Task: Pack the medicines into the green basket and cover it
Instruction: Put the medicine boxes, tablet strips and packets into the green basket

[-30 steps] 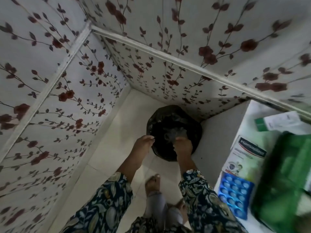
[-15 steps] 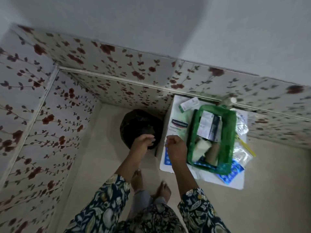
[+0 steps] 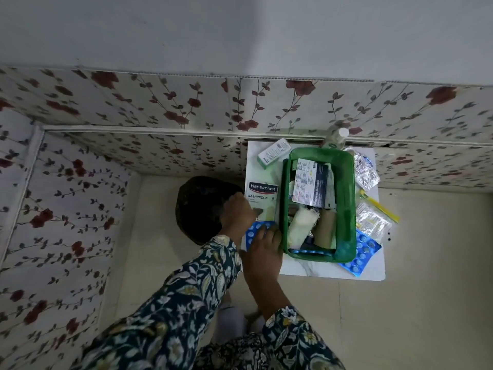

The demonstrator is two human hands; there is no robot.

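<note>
Basket: we see the green basket (image 3: 346, 209) standing open on the white surface (image 3: 333, 272) against the flowered wall, already holding a printed box (image 3: 309, 182), a white roll (image 3: 301, 225) and a brown roll (image 3: 326, 228); we judge it sits mid-surface so loose packs on either side stay in reach.
Left hand: our left hand (image 3: 237, 212) rests at the surface's left edge, beside the plaster box (image 3: 261, 198); whether its fingers are spread or curled we cannot tell.
Right hand: our right hand (image 3: 264, 249) lies flat, fingers spread, over the blue pill strip (image 3: 256, 232) just left of the basket, likely to gather it up.
Still outside: a green-and-white carton (image 3: 273, 153), foil packets (image 3: 364, 170), a clear pouch (image 3: 372, 222) and another blue strip (image 3: 362, 253) half under the basket.
Cover: no lid shows, so we judge covering comes last.
Bin: a dark bin (image 3: 197, 206) stands on the floor, left of the surface.
</note>
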